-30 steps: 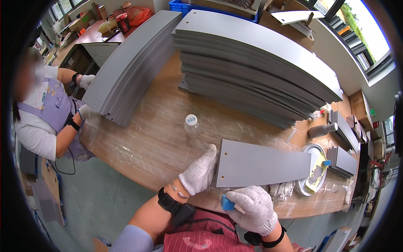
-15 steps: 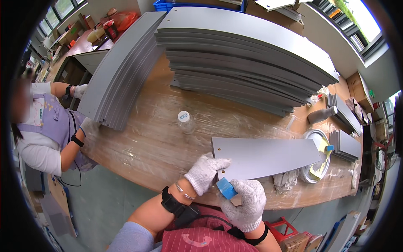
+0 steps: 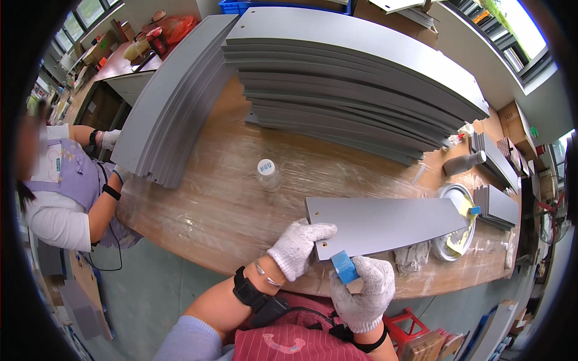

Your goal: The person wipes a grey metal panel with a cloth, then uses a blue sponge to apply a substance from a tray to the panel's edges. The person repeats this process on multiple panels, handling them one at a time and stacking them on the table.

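My left hand (image 3: 299, 246), in a white knit glove, is closed on the left end of a grey panel (image 3: 385, 224), near its two small brass-coloured holes. The panel lies at the table's front edge and reaches right over part of a round lid. In my gloved right hand (image 3: 364, 295) is a flat blue piece (image 3: 345, 268), like a small scraper. It sits at the panel's near edge, close to the left end; whether it touches cannot be told. The white lid (image 3: 445, 253) bears pale yellow paste and a second blue piece (image 3: 474, 210). A crumpled cloth (image 3: 413, 257) lies beside the panel.
Tall stacks of grey panels (image 3: 349, 78) fill the back of the film-covered table (image 3: 241, 210). A clear bottle (image 3: 268, 177) stands mid-table, a grey bottle (image 3: 463, 163) at right. On the left, a co-worker's gloved hands (image 3: 122, 174) are at another panel stack (image 3: 162, 114).
My right hand has moved slightly right along the panel's near edge with the blue piece. The panel and my left hand have shifted a little right in view.
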Available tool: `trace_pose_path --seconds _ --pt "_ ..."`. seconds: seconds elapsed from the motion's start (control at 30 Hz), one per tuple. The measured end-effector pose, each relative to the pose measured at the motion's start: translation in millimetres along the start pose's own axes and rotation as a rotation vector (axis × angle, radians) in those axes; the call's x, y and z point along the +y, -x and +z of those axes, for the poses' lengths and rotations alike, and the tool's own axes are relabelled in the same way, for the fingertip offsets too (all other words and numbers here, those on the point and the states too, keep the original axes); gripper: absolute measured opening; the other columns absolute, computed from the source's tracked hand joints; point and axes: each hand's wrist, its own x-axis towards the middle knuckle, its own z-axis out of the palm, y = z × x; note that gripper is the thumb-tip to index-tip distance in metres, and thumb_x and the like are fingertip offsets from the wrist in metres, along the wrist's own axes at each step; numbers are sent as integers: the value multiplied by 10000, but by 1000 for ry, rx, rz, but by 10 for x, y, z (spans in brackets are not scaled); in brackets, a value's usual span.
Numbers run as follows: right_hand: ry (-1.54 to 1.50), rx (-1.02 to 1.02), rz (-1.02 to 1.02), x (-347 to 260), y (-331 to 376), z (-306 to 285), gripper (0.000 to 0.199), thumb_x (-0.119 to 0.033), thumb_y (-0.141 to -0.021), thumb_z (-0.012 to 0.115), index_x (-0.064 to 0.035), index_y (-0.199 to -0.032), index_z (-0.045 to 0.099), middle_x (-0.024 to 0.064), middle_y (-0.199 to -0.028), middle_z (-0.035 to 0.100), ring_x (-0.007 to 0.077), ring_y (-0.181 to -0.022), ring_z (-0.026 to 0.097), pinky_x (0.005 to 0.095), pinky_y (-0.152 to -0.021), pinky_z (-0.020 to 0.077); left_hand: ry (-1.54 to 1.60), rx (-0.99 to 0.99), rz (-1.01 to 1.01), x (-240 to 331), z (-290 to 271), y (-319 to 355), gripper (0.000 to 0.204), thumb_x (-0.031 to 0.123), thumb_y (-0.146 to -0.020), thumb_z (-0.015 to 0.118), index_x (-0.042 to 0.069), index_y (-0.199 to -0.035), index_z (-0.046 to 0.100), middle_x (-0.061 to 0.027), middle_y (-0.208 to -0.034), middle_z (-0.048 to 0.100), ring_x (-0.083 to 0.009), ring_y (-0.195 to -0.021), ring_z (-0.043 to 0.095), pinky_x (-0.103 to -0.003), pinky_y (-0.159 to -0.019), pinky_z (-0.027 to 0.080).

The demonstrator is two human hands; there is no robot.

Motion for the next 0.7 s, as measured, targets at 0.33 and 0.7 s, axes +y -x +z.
trace_pose_path --seconds 0.33,0.7 --pt "-9 -93 -159 -185 2 -155 590 -61 -688 793 -119 -1221 545 76 -899 621 282 -740 593 430 -698 427 103 -61 -62 38 85 22 278 69 -953 620 -40 -1210 618 -131 -1090 698 -221 -973 715 -360 -838 613" --pt "114 -48 -216 -228 80 -69 573 -159 -640 882 -138 -1154 631 55 -983 620 273 -779 607 426 -698 432 103 -101 -74 61 183 80 285 90 -951 621 -18 -1215 619 -114 -1058 695 -200 -923 709 -336 -813 605"
